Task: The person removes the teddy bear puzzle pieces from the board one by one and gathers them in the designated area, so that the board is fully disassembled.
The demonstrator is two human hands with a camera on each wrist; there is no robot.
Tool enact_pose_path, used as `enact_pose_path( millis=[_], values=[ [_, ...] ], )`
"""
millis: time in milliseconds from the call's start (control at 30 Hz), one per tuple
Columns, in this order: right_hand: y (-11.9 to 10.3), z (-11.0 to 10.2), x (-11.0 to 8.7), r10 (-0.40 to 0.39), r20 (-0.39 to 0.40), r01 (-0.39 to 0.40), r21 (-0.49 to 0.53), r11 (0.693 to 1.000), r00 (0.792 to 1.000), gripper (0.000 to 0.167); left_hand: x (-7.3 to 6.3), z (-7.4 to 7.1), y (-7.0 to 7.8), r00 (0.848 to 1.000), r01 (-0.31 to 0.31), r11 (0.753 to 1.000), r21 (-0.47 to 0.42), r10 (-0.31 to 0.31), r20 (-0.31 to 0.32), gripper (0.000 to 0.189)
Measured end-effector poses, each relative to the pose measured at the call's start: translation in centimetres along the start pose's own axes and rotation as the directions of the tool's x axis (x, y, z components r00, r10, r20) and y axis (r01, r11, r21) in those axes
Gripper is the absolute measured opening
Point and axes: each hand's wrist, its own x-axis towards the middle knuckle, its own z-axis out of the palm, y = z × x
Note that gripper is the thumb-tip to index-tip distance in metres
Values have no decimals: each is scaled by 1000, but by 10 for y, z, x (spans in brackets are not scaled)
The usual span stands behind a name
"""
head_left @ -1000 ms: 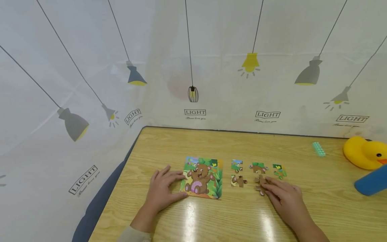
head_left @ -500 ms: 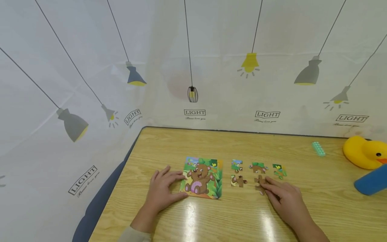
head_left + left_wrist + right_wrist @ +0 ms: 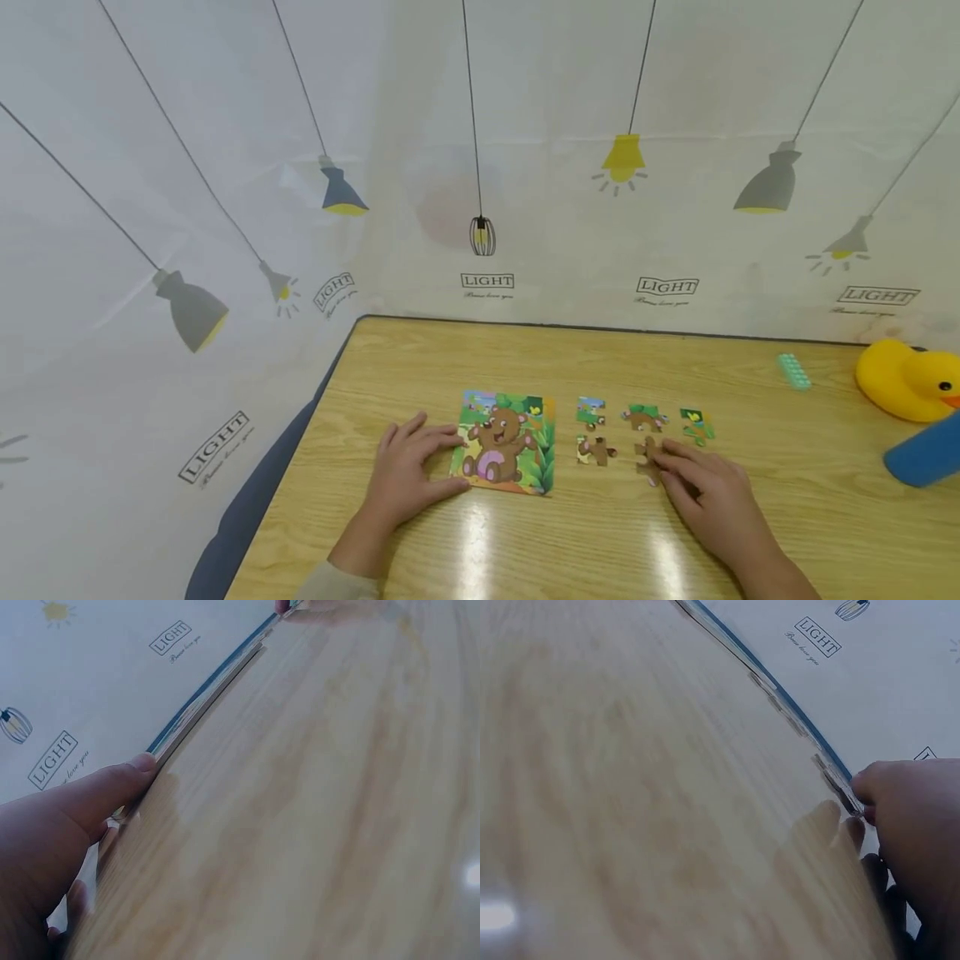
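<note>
A square bear picture puzzle [image 3: 504,446] lies on the wooden table. My left hand [image 3: 411,467] rests at its left side, fingers spread, with thumb and forefinger touching the puzzle's edge. To the right, loose jigsaw pieces lie in two rows. Thumb and fingers of my right hand [image 3: 708,492] pinch a brown jigsaw piece [image 3: 647,454] in the nearer row by its right side. Left of it lies another brown piece [image 3: 596,451]. Behind are a blue-green piece [image 3: 591,410], a green-and-brown piece [image 3: 643,417] and a green piece [image 3: 697,423]. Both wrist views see the thumbs low along the table.
A yellow rubber duck [image 3: 903,379] and a blue cylinder [image 3: 924,450] stand at the table's right. A small mint-green studded block [image 3: 793,372] lies near the back edge. A white sheet printed with lamps [image 3: 555,208] hangs behind the table.
The head view has shifted slightly. Both hands keep their places, and the brown piece under my right fingers has turned or settled only a little.
</note>
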Motion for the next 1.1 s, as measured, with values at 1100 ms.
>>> enact_pose_path(
  millis=[1100],
  values=[
    [-86, 86, 61, -108, 142, 110, -3, 994, 984, 44, 1, -5, 7, 999, 22, 1000, -1, -22, 23, 60]
  ],
)
